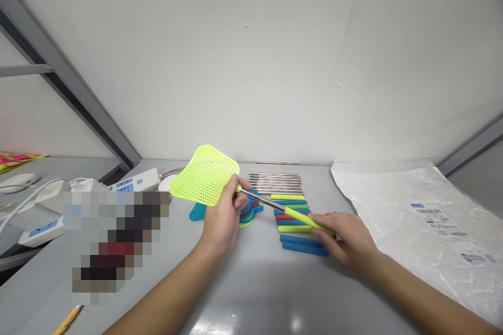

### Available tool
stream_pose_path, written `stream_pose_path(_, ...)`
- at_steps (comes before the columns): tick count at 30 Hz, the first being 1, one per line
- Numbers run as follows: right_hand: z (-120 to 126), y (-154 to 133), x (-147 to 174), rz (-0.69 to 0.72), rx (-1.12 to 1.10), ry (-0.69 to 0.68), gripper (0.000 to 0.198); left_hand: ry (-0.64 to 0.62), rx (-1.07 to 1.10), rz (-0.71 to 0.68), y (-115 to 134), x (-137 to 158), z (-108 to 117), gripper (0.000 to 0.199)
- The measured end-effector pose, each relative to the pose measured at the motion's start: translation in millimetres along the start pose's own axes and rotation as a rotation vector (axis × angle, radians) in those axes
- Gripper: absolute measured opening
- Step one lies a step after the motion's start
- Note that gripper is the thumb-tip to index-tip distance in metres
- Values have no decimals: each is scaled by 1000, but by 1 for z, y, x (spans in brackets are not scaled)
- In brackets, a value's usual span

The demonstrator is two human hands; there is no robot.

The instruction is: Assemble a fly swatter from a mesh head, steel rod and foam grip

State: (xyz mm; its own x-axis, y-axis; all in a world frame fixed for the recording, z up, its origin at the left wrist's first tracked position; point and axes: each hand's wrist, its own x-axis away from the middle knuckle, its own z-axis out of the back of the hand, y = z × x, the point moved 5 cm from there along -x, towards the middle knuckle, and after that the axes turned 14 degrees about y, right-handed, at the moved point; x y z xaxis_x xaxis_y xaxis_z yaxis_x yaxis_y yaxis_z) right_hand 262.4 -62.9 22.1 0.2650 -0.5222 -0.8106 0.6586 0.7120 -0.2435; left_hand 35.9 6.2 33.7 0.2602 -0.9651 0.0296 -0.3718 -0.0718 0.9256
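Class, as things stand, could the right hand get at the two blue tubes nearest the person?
Probably yes, once it frees itself: the right hand grips the yellow handle. The two blue tubes lie close by in this view, mostly uncovered.

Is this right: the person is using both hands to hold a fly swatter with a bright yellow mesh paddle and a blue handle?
Not quite: the handle isn't blue. The head view shows it's bright yellow, like the mesh paddle. The left hand and right hand do both hold the fly swatter.
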Motion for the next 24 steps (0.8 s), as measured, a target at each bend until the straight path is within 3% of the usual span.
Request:
stream_pose_path(3, 1, 1, 0, 6, 4, 3, 26, 15, 54, -7, 9, -6, 4, 30)
stream_pose_path(7, 2, 4, 1, -28, -4, -9, 26, -57, 74, 24, 12, -9, 3, 27)
stream_pose_path(12, 1, 11, 3, -114, -1, -31, 21, -190, 16, 71, -2, 3, -7, 21)
stream_pose_path(18, -2, 7, 7, -91, 0, -76, 23, -361, -151, 93, -24, 17, -15, 36)
stream_pose_path(24, -3, 8, 4, -124, 3, -67, 20, -282, -65, 130, -20, 9, -10, 31)
